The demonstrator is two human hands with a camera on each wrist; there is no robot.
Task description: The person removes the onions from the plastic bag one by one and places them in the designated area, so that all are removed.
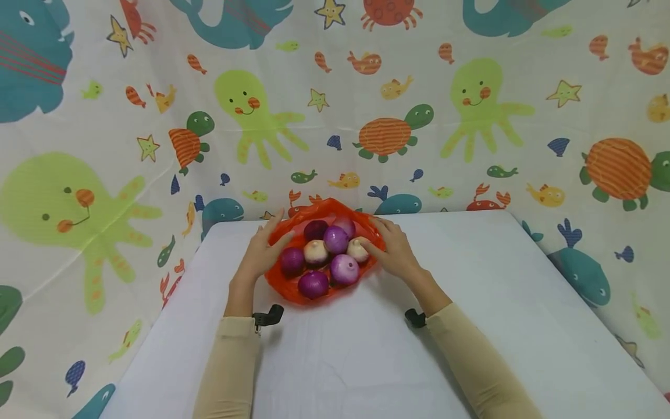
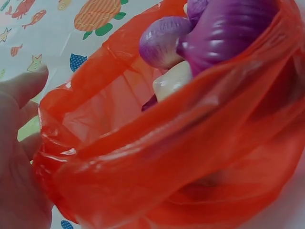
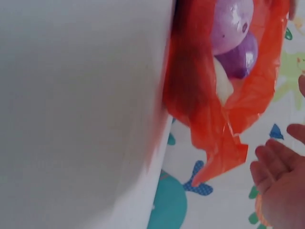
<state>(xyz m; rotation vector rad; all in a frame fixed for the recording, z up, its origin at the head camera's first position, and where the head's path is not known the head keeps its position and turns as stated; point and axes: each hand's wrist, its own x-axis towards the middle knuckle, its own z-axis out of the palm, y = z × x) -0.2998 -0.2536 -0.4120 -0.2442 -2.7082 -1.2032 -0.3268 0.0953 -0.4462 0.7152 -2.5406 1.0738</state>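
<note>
An orange-red plastic bag point(image 1: 280, 286) lies with its mouth spread wide on the white table. Inside sit several purple onions point(image 1: 344, 269) and two cream-white bulbs point(image 1: 316, 253), one showing purple at its base. My left hand point(image 1: 256, 250) is at the bag's left rim, fingers extended. In the left wrist view the thumb and fingers point(image 2: 24, 88) lie beside the crumpled plastic, pinching nothing visible. At the bag's right side my right hand point(image 1: 396, 251) has its fingers spread. The right wrist view shows that hand point(image 3: 286, 186) apart from a loose flap of the bag point(image 3: 224, 152).
The white-covered table point(image 1: 356, 361) extends on both sides of the bag and towards me. A curtain point(image 1: 335, 134) printed with sea animals hangs behind the table and along its sides. Each wrist wears a small black camera point(image 1: 269, 316).
</note>
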